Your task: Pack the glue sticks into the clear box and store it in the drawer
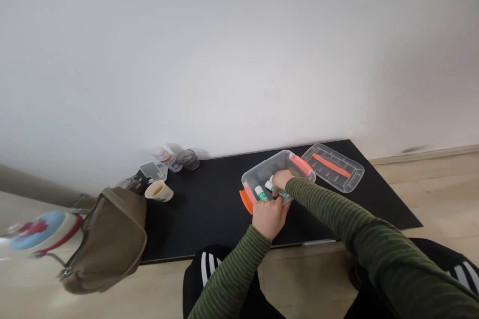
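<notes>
My left hand (269, 218) curls over the near wall of a clear plastic box (262, 172) with orange clip handles. My right hand (281, 180) reaches down into the box from above. Several white glue sticks with teal labels lie inside, one (261, 193) fully visible and another (282, 195) right by both hands. I cannot tell whether either hand grips a stick. The box's clear lid (332, 167), with an orange strip, lies beside it on the black table top (209, 219).
A cup of tea (158, 191), a glass tumbler (187, 159) and a spray bottle (166, 158) stand at the table's far left. An olive bag (108, 239) hangs over the left edge. A white wall rises behind the table, and a wooden floor lies below.
</notes>
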Motion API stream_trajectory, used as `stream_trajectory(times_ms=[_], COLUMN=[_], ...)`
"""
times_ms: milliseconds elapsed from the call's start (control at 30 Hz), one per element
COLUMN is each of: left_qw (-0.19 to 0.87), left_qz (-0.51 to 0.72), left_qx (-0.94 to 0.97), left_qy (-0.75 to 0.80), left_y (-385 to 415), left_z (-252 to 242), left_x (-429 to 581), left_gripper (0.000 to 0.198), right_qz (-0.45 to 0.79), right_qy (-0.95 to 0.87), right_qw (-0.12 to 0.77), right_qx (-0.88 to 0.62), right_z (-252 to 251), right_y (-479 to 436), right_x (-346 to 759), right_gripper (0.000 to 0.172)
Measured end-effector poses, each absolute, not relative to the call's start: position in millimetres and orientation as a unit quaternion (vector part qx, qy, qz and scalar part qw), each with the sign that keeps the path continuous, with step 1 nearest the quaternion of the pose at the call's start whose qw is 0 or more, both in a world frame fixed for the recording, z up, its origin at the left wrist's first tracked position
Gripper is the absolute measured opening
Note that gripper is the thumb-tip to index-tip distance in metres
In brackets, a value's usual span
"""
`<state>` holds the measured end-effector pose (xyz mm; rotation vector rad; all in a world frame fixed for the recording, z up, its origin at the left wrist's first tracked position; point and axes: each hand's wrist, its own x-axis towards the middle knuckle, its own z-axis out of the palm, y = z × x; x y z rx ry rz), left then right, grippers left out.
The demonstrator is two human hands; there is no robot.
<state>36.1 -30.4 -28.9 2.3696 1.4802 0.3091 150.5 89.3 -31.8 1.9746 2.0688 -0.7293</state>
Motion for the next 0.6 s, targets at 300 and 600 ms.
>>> stream_trajectory(times_ms=[300, 600], left_qw=[0.109, 0.105], left_qz=[0.072, 0.336], left_qx=[0.824, 0.841], left_qy=[0.551, 0.411], left_y=[-16.6, -31.8], left_z=[-1.6, -8.3], left_x=[12.0, 34.0], left_gripper=[0.041, 0.051], right_qz=[-0.065, 0.048], right_qy=[0.789, 0.879], right_qw=[-0.123, -0.218], right_qx=[0.599, 0.421], right_z=[23.6, -19.2], right_y=[54.0, -37.7], right_x=[179.4, 227.5], right_gripper=[0.055, 0.04])
